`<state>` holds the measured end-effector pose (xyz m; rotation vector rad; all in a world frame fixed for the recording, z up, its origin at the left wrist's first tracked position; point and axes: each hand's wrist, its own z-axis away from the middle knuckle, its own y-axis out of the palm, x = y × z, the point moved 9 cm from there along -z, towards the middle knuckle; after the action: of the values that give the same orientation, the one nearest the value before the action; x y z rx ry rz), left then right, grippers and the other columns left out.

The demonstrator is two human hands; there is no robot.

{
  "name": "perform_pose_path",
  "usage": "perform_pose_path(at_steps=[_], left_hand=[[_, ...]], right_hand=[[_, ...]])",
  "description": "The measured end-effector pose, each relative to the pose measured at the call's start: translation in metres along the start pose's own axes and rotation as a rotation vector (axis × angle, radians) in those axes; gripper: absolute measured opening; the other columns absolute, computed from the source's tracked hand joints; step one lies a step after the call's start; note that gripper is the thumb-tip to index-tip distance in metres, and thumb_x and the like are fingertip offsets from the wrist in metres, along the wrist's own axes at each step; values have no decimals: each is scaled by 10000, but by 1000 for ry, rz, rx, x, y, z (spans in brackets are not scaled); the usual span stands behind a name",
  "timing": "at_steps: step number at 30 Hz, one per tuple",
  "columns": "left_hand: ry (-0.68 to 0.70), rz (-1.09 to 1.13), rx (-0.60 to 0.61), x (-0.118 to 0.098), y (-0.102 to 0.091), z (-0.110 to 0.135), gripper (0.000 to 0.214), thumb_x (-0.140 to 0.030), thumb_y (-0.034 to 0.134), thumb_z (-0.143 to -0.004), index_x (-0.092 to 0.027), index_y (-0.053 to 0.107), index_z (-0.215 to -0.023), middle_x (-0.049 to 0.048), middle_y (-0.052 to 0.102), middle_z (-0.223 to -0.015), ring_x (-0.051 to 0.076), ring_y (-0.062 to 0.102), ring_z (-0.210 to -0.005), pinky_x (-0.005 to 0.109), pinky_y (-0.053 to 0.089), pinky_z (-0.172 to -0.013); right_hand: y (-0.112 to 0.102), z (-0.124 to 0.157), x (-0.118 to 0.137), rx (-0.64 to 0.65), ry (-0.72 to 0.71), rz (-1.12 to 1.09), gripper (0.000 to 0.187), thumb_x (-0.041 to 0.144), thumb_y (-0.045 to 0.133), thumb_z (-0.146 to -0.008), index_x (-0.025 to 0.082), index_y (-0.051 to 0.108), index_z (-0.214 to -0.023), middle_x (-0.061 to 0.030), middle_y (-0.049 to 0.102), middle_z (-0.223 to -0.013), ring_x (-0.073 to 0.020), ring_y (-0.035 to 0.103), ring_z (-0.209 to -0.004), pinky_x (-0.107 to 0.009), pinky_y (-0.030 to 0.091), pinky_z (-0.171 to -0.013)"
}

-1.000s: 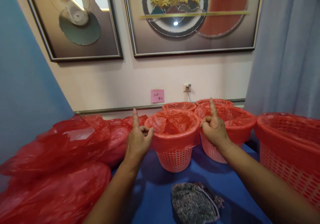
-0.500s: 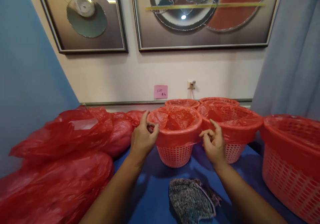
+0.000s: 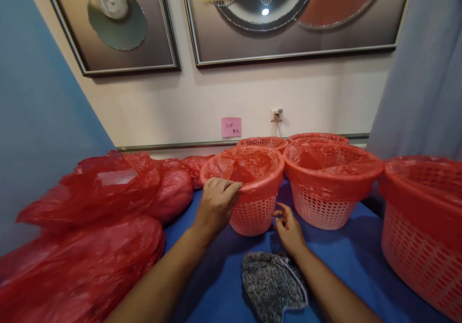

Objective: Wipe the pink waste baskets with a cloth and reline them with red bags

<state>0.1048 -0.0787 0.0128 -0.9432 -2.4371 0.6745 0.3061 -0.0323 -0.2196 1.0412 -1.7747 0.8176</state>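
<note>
The left forearm [image 3: 164, 270] slants up and inward to the left hand [image 3: 217, 204], held knuckles up, its fingers bent together and thumb pointing inward. The right forearm [image 3: 327, 279] rises inward to the right hand [image 3: 289, 230], set lower, its fingers loosely curled and parted.

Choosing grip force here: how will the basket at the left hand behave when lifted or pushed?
The basket is probably light, its wall being perforated. Narrowing toward its base, it may tip if pushed high. Its crinkled liner could slip.
</note>
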Motion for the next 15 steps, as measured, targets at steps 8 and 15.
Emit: perform_pose_path(at_steps=[8,15], left_hand=[[49,37,-180,-14,-40,13,144,-147,616,-957,-204,696,-1062,37,738,-864,184,625,-811,345,456,-802],[71,145,-166,-23,-42,19,260,-72,641,-925,-200,671,-1149,55,736,-974,188,653,-912,352,508,-877]], right_hand=[[15,6,11,96,-36,-1,454,335,554,-851,181,599,-1277,-85,735,-1092,-181,678,-752,-331,557,-712],[17,6,15,114,-54,-12,431,396,538,-898,153,608,-1247,-120,721,-1102,-209,698,-807,-355,589,-709]])
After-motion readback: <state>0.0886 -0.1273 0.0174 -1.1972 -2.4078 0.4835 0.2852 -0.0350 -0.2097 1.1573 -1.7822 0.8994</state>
